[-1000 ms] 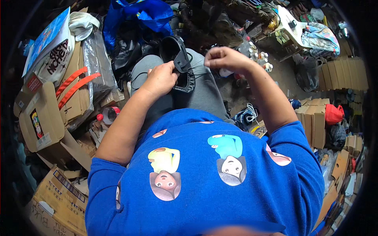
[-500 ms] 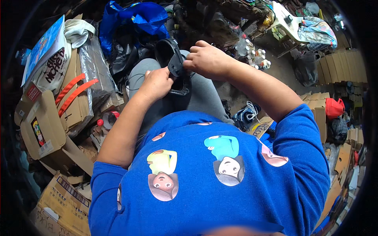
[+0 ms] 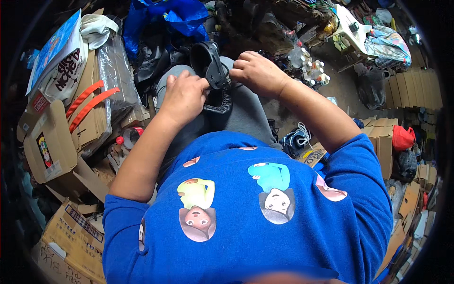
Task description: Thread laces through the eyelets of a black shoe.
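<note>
A black shoe rests on my lap between my knees, its round opening at the far end and a gathered, stitched-looking edge at the near end. My left hand is closed at the shoe's left side, fingertips against it and partly hidden. On the other side, my right hand is closed with bent fingers pressed together close to the shoe's right edge. Whatever sits between those fingertips is too small to make out.
Beyond my knees lie a blue bag and dark shoes. Cardboard with orange straps is stacked at left. Several small bottles stand at right, near a white plastic chair. A striped shoe with white laces lies by my right thigh.
My left hand has shifted up and turned, its knuckles now higher beside the shoe. The right hand has moved slightly right and down, a little away from the shoe.
</note>
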A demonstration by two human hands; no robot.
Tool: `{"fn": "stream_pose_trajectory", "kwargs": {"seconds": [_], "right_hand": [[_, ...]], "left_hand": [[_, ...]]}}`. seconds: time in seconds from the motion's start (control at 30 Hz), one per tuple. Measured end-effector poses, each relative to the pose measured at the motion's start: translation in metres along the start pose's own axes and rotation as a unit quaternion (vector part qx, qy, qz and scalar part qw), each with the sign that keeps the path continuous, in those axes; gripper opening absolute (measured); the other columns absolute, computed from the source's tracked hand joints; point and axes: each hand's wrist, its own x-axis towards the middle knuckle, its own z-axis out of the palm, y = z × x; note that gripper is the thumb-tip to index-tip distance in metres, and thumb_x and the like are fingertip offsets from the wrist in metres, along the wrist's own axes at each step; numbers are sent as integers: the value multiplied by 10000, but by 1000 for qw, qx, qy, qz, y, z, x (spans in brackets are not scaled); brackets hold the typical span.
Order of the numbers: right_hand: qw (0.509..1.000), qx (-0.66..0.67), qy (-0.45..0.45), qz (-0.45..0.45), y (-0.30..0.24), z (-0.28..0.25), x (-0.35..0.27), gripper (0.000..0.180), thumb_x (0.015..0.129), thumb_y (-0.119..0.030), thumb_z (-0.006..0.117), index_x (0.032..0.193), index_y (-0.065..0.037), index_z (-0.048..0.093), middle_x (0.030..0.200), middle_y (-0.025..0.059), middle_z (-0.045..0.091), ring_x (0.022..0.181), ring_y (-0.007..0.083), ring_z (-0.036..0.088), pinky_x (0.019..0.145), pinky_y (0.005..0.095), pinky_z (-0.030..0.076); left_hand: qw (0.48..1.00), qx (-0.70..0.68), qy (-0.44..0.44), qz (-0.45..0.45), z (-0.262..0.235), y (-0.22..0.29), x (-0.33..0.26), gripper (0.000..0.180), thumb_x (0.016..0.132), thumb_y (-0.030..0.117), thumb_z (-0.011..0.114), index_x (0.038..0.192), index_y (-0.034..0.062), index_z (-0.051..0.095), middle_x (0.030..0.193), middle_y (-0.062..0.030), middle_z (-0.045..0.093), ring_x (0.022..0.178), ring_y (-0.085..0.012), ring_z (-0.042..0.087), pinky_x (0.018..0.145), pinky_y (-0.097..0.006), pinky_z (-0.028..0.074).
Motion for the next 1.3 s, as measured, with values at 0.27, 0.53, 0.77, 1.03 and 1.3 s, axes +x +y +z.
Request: {"fn": "stream_pose_trajectory", "kwargs": {"seconds": [0.27, 0.53, 0.77, 1.03, 1.3], "right_hand": [[995, 19, -95, -5, -8, -4, 14, 92, 812, -172, 545, 890, -136, 578, 736, 35, 591, 784, 218, 587, 821, 358, 379], [997, 39, -53, 32, 31, 11, -32, 115, 772, -152, 582, 887, -148, 573, 727, 39, 611, 798, 248, 598, 891, 394, 378], [664, 623, 139, 389, 50, -15, -51, 218, 833, -234, 676, 863, -19, 653, 787, 21, 628, 784, 95, 583, 744, 251, 466], [566, 817, 27, 108, -18, -27, 19, 226, 912, -251, 574, 811, -53, 536, 735, 35, 527, 677, 143, 490, 692, 273, 418], [885, 218, -175, 372, 60, 6, -139, 180, 750, -141, 616, 902, -61, 670, 925, 133, 625, 905, 288, 602, 796, 358, 478]], "left_hand": [[990, -133, -31, -38, 21, -5, 17, 116, 809, 144, 560, 860, 129, 663, 802, -84, 659, 842, -282, 577, 751, -448, 375], [996, 76, -51, 23, -18, -31, -35, 151, 767, 60, 507, 884, 110, 589, 737, -108, 587, 844, -285, 557, 758, -433, 363], [876, -445, 104, -152, -65, -54, -66, 67, 786, 71, 672, 782, 23, 625, 745, 6, 592, 691, -62, 514, 633, -217, 405], [707, -704, -39, 58, -33, -3, -31, 196, 914, 234, 566, 886, 42, 587, 879, -59, 607, 814, -111, 561, 732, -267, 466], [859, -240, 408, -196, -92, -160, -140, 168, 914, 42, 525, 1053, 5, 611, 1009, -60, 625, 945, -142, 587, 857, -256, 452]]}}
